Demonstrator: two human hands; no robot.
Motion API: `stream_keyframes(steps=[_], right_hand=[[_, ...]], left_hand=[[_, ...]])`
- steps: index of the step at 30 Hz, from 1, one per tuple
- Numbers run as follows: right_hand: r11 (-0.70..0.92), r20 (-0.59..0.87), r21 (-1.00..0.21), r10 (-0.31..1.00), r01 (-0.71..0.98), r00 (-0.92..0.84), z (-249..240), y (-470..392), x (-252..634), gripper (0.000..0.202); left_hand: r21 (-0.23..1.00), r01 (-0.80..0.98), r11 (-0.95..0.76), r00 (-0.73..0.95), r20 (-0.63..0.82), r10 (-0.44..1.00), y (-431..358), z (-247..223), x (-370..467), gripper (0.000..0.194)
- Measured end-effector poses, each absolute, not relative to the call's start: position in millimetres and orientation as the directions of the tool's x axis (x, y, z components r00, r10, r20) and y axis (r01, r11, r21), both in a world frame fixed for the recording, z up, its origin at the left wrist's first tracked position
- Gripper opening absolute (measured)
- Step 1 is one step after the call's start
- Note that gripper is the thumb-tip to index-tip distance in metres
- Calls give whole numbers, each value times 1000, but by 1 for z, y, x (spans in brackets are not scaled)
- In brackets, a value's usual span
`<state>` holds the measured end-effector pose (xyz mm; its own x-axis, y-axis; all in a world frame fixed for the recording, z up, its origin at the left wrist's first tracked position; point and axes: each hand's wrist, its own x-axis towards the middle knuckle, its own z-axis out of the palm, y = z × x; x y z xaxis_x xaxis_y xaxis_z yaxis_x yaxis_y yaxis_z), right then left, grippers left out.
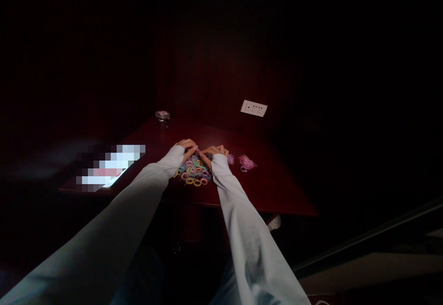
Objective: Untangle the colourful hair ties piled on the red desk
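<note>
Many small coloured bands (196, 176) lie in a pile on the dark red table (277, 189). Over the far side of the pile, my left hand (187, 146) and my right hand (215, 152) meet, thumbs and fingertips close together. The fingers of both hands are bent and pressed in around something small and pinkish that I cannot make out. A pink bunch of bands (247, 161) lies right of my right hand, and a purple bunch (230, 159) sits close beside that hand.
A lit screen (117, 169), partly blurred out, lies at the table's left. A clear round container (162, 116) stands at the back left. A white socket plate (254, 108) is on the wall behind.
</note>
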<state>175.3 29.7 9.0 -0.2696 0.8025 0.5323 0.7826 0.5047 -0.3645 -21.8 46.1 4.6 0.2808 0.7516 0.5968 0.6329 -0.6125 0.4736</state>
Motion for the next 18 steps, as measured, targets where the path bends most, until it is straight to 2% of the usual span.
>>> stream_keyframes(steps=[5, 18], right_hand=[[499, 522, -354, 807, 791, -276, 13, 26, 179, 31], [486, 515, -362, 815, 795, -264, 20, 9, 181, 30]], left_hand=[[458, 629, -629, 277, 623, 731, 50, 1, -20, 34], [438, 710, -552, 274, 549, 789, 29, 16, -21, 32]])
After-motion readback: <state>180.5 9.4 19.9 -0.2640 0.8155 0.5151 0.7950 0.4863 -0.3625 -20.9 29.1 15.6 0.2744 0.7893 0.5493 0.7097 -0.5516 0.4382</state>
